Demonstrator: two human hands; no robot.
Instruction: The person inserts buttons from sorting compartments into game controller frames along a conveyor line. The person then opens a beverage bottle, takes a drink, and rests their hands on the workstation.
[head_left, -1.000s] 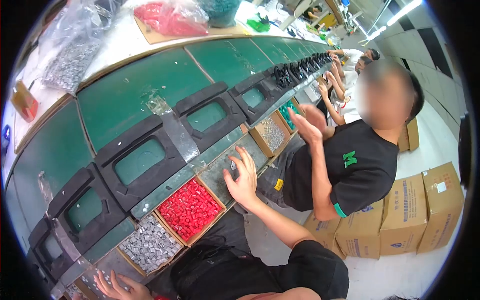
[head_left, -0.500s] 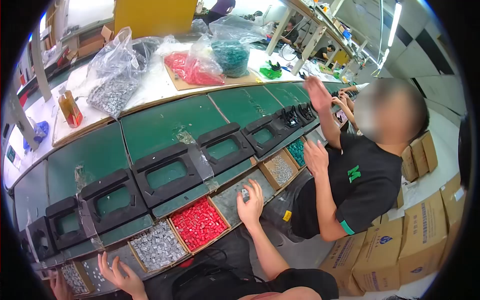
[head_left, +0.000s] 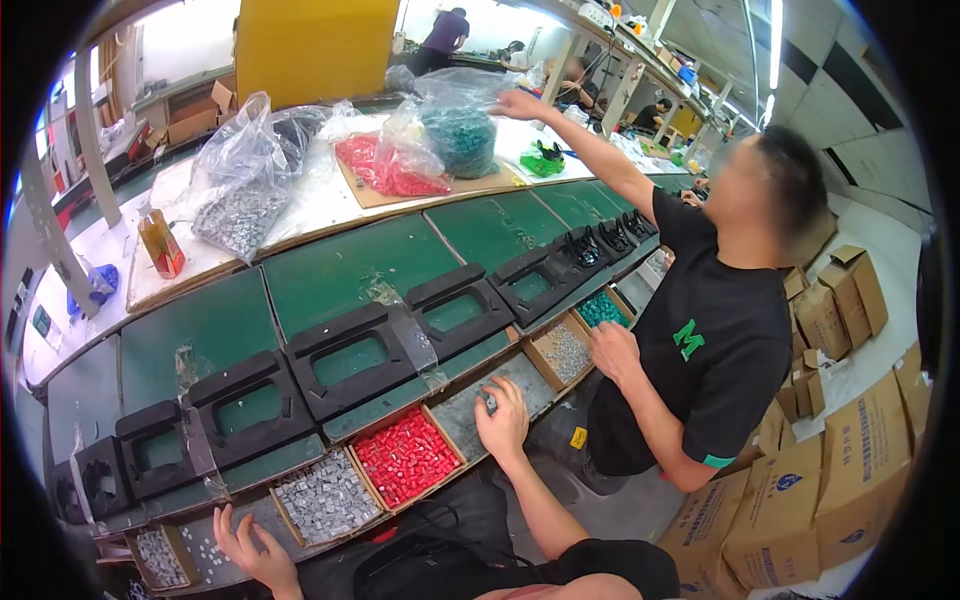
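My left hand (head_left: 252,552) is open, fingers spread, just left of a box of small grey parts (head_left: 326,496); nothing shows in it. My right hand (head_left: 503,418) is curled over the bare grey part of the ledge, with a small grey piece (head_left: 491,404) between thumb and fingers. Between my hands sits a box of small red parts (head_left: 408,456). Black foam frames (head_left: 350,360) with cut-out middles stand in a row on the green belt (head_left: 345,240) beyond.
A co-worker (head_left: 735,300) stands at right, one arm stretched toward a bag of green parts (head_left: 460,140). Bags of red parts (head_left: 385,168) and grey parts (head_left: 240,215) lie on the white bench. Boxes of silvery parts (head_left: 562,352) and green parts (head_left: 603,309) line the ledge. Cartons (head_left: 780,500) stand behind.
The co-worker's raised arm has reached out over the bench to the bag of green parts. My right fingers have curled more around the grey piece. The view has shifted slightly.
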